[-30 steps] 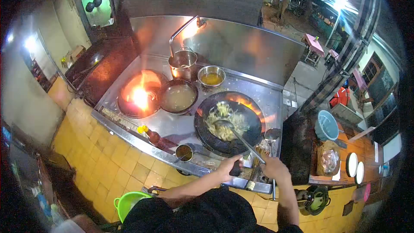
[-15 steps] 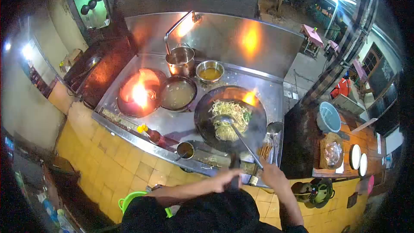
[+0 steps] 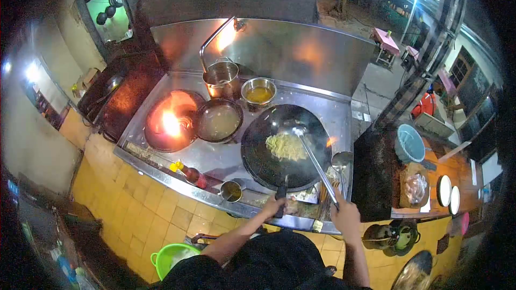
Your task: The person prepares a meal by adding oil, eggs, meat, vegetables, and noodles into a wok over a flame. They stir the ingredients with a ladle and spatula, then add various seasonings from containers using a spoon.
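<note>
My left hand [image 3: 274, 206] is closed around the black handle [image 3: 281, 198] of a large dark wok [image 3: 258, 153] on the steel stove. In my right hand [image 3: 345, 216] is the long metal handle of a ladle [image 3: 317, 165], whose head is inside the wok beside a heap of pale noodles [image 3: 286, 147]. Some steam rises from the noodles. A small flame [image 3: 330, 141] shows at the wok's right rim. Another ladle [image 3: 342, 160] lies right of the wok.
On the left a burner flame [image 3: 171, 124] burns bright. Nearby stand a pan of liquid [image 3: 219, 121], a tall pot [image 3: 221, 87], a steel bowl [image 3: 259, 92], a red bottle [image 3: 192, 176] and a small cup [image 3: 231, 191]. A wooden table [image 3: 438, 169] stands right.
My left hand has closed on the wok's handle. The noodles are now a more compact heap, and the ladle head has moved up and right. The flame at the wok is smaller.
</note>
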Tool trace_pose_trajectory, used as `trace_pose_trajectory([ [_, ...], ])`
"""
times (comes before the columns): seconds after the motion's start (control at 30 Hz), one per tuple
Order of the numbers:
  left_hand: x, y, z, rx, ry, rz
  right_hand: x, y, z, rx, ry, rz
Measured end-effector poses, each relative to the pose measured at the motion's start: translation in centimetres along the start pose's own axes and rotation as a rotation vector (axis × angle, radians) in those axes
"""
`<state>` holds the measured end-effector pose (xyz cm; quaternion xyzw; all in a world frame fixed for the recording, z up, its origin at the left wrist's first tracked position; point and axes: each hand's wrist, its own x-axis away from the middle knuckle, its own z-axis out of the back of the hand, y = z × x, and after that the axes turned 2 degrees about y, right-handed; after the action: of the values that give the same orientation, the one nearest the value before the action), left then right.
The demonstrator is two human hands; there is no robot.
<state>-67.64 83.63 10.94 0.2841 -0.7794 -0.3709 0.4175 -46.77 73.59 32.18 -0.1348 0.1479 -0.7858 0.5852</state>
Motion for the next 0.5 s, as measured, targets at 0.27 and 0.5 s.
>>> trace_pose_trajectory([
  [0.27,-1.9,0.7,0.6,0.013,0.038,0.042,-6.1,2.6,-9.1,0.159,-0.109,0.005],
  [0.5,-1.5,1.3,0.4,0.096,0.062,0.134,-6.4,4.1,-14.3,-0.435,-0.262,-0.303],
])
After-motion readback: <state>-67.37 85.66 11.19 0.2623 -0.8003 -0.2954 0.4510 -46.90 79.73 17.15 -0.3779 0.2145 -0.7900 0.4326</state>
